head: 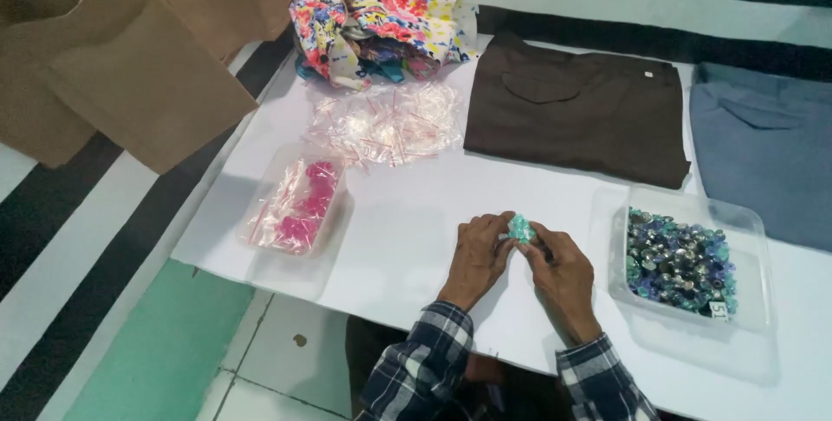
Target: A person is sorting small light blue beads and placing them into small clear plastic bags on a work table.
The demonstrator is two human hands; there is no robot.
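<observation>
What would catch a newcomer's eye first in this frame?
At bottom centre, the left hand and right hand together pinch a small teal piece over the white table. To the right sits a clear tray of blue and silver buttons; at the top lies a bright floral cloth.

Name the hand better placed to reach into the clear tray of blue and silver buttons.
Right hand, probably: the clear plastic tray of blue and silver buttons lies just beyond it on that side. The left hand would have to cross over. Both hold a small teal piece.
</observation>
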